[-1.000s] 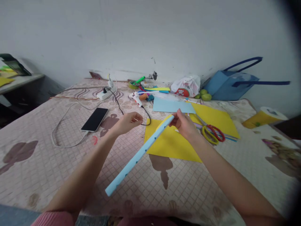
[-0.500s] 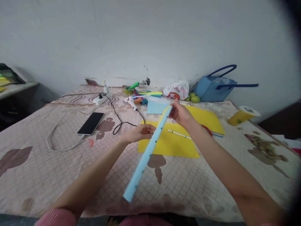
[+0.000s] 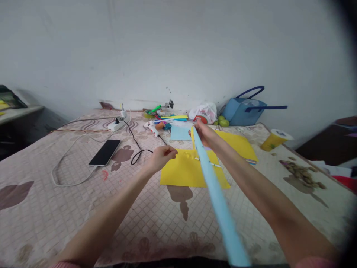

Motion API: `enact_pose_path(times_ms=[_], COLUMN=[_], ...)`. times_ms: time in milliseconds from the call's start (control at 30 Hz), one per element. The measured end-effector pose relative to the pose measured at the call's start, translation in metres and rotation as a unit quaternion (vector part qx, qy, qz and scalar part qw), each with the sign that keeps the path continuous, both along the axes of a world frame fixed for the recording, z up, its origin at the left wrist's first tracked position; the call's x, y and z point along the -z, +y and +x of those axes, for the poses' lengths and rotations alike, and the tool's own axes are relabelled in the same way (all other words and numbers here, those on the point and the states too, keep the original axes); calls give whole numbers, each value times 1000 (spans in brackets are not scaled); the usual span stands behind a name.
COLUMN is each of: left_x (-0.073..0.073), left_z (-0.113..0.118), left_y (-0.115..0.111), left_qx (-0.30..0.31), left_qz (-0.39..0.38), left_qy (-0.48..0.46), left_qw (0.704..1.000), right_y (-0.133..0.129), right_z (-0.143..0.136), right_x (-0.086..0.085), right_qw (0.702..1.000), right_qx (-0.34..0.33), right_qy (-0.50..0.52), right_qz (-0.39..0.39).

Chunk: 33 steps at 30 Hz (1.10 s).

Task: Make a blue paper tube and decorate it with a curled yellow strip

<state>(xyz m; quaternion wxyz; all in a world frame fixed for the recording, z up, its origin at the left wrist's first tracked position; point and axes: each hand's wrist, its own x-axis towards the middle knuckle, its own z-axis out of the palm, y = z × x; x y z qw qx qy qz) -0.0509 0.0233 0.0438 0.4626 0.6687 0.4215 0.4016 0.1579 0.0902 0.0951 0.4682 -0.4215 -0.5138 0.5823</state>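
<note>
My right hand [image 3: 205, 133] grips the far end of a long light-blue paper strip [image 3: 219, 203]. The strip slants down toward me and its near end is blurred. A narrow yellow piece [image 3: 192, 138] shows at its gripped end. My left hand [image 3: 164, 155] is closed, thumb and fingertips pressed together over the left part of a yellow sheet [image 3: 181, 173]; anything in the pinch is hidden. On that sheet lie small yellow bits [image 3: 187, 153] and a thin white strip with dark marks [image 3: 214, 164], partly covered by the blue strip.
A phone [image 3: 105, 152] on a white cable lies left, near a power strip [image 3: 115, 126]. A glue gun [image 3: 152, 128] with a black cord, a light-blue sheet [image 3: 180, 133], a plastic bag [image 3: 203, 111] and a blue bag [image 3: 244, 111] stand behind. Right are a yellow roll [image 3: 275, 140] and peanuts [image 3: 302, 174].
The blue strip's near end has swung from left to right, toward me. My left hand has moved slightly left, away from the strip. The view has shifted a little.
</note>
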Motion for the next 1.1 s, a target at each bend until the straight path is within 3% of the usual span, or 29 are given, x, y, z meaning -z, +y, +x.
enact_pose_path(times_ms=[133, 233, 400, 600, 733, 900, 1100], left_x=[-16, -20, -17, -12, -9, -20, -45], left_z=[12, 14, 8, 10, 10, -16, -58], left_y=[-16, -30, -47, -69, -73, -64, -58], left_qx=[33, 37, 35, 129, 105, 120, 80], left_qz=[-75, -116, -169, -266, -274, -298, -283], left_qy=[-76, -105, -120, -146, -180, -242, -309], left_qw=[994, 987, 978, 944, 939, 915, 904], right_y=[3, 6, 10, 10, 9, 11, -6], right_z=[-3, -3, 1, -2, -2, 7, 3], right_x=[4, 6, 9, 12, 11, 19, 49], right_qw=[1000, 999, 1000, 999, 996, 974, 980], right_qx=[-19, -2, 5, 23, 22, 173, 158], right_qy=[-12, -19, -1, 1, -45, -30, 0], right_qz=[11, 25, 22, 47, 80, 141, 118])
